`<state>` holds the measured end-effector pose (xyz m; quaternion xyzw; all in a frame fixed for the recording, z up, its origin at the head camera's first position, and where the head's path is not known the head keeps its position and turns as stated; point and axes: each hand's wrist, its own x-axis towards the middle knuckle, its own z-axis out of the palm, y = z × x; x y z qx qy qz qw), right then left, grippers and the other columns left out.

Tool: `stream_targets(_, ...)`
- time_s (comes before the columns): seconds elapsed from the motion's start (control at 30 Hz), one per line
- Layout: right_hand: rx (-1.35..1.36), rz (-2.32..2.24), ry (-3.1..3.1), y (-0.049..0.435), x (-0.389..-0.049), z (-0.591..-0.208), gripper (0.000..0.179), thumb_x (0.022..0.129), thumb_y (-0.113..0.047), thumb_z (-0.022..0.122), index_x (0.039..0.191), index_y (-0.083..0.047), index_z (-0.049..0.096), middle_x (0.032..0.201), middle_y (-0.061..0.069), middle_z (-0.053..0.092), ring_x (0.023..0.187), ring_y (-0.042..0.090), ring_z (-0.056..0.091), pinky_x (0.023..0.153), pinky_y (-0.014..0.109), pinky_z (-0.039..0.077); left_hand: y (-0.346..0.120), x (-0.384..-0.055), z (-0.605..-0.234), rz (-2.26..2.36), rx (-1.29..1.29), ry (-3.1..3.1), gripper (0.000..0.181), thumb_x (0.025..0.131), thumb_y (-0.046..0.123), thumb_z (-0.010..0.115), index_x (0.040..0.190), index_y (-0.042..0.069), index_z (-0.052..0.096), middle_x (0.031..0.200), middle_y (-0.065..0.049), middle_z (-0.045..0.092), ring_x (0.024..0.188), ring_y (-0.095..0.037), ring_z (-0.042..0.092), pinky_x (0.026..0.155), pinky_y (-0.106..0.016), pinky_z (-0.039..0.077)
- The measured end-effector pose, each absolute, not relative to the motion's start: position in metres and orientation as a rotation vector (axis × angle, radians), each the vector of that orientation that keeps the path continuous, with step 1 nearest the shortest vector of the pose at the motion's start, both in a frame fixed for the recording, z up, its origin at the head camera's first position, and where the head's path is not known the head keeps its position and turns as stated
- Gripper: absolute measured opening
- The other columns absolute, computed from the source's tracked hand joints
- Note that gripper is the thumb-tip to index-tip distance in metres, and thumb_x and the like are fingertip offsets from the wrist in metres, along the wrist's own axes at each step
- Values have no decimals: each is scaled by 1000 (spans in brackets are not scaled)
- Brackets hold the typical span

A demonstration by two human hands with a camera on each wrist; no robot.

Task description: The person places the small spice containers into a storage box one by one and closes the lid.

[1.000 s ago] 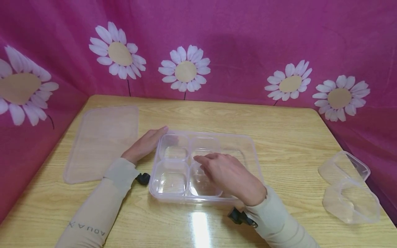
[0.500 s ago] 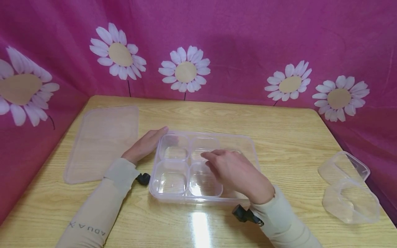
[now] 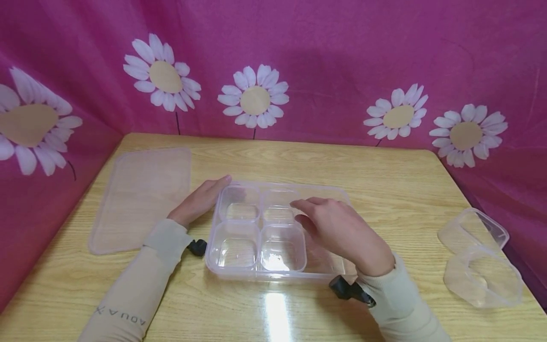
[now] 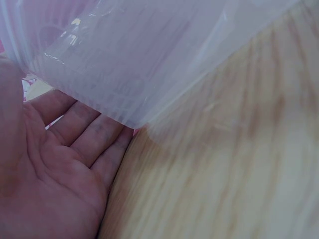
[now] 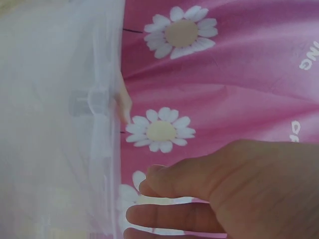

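1 clear box at the left hand, under the right hand, holds 4 cups; 1 translucent sheet lies left of the left hand, 2 loose tubs right of the right, 5 printed daisies well apart from both.

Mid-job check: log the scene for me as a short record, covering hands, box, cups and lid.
Left hand: at the box's left end, fingers extended
Right hand: over the box, no object visible in its fingers
Box: uncovered, on the table
Inner cups: four, two by two, in the box's left part
Loose cups: two, near the table's right edge
Lid: flat on the table, left of the box
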<state>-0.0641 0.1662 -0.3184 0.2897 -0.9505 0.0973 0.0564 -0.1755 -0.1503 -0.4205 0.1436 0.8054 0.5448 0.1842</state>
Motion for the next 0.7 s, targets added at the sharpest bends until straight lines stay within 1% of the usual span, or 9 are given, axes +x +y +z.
stream_targets(0.1, 863, 317, -2871, 173, -66, -315, 30, 97, -14, 72, 127, -9, 72, 117, 9, 79, 102, 27, 77, 91, 46, 63, -150, -176, -421, 1542, 402, 2265, 73, 105, 69, 29, 137, 16, 67, 143, -8, 67, 145, -29, 52, 131, -54, 24)
stream_targets(0.23, 823, 332, -2884, 183, -68, -309, 32, 97, -15, 72, 129, -9, 71, 120, 10, 78, 106, 28, 76, 95, 48, 62, -149, -176, -422, 1536, 387, 2267, 73, 105, 70, 29, 138, 17, 66, 144, -9, 66, 146, -29, 50, 131, -55, 24)
stream_targets(0.33, 794, 331, -2893, 190, -70, -305, 33, 97, -16, 72, 130, -9, 70, 121, 12, 78, 104, 28, 77, 95, 49, 62, -150, -176, -422, 1528, 376, 2273, 73, 104, 71, 29, 138, 17, 66, 145, -8, 65, 147, -29, 49, 131, -55, 24)
stream_targets(0.47, 764, 329, -2895, 200, -72, -300, 34, 98, -17, 71, 130, -8, 70, 117, 12, 78, 96, 28, 77, 90, 49, 62, -150, -176, -422, 1526, 376, 2275, 73, 104, 71, 29, 137, 18, 67, 144, -8, 65, 146, -29, 51, 131, -55, 25)
stream_targets(0.7, 680, 359, -2929, 218, -76, -293, 35, 99, -20, 69, 133, -9, 68, 121, 12, 77, 94, 27, 75, 90, 51, 60, -150, -176, -422, 1535, 389, 2270, 73, 104, 71, 30, 137, 17, 67, 143, -9, 66, 146, -30, 51, 131, -55, 24)
